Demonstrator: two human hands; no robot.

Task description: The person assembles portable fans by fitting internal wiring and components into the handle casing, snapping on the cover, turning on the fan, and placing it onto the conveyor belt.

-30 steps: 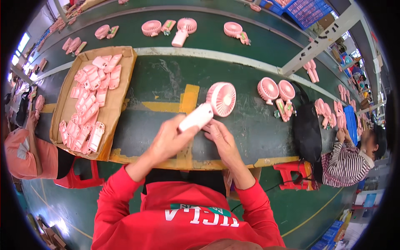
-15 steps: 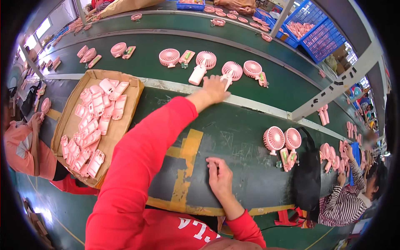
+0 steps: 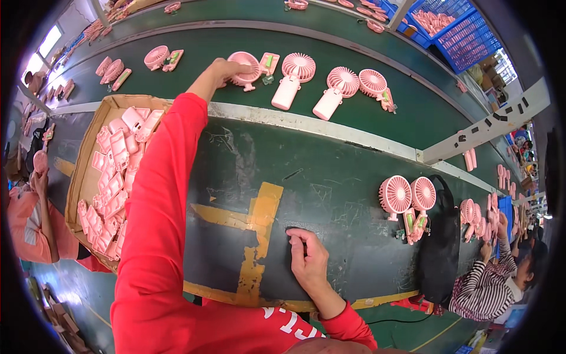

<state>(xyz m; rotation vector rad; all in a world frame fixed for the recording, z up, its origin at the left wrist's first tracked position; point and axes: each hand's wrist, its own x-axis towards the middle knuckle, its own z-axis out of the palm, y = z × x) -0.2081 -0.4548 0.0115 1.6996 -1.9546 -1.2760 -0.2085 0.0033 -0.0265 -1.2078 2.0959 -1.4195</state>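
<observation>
On the green belt, my left hand (image 3: 227, 70) reaches out and has its fingers closed over a pink fan head (image 3: 244, 59). Beside that head lies an opened pink handle half (image 3: 269, 62) with a green part inside. To the right, two mini fans with closed handles, one fan (image 3: 287, 91) and another fan (image 3: 329, 103), lie on the belt. Farther right is a fan head (image 3: 372, 82) with its opened handle (image 3: 388, 100). My right hand (image 3: 309, 259) rests loosely curled above the near worktop, with nothing visible in it.
A cardboard tray (image 3: 76, 183) of pink handle shells stands left, partly behind my left sleeve. Two fan heads (image 3: 395, 194) with opened handles lie right, beside a black bag (image 3: 439, 248). A metal post (image 3: 489, 130) rises at right. Co-workers sit at both sides.
My left hand has moved left along the belt, from the closed-handled fan to the fan head. That released fan now lies fully visible. My right hand stays nearly still.
</observation>
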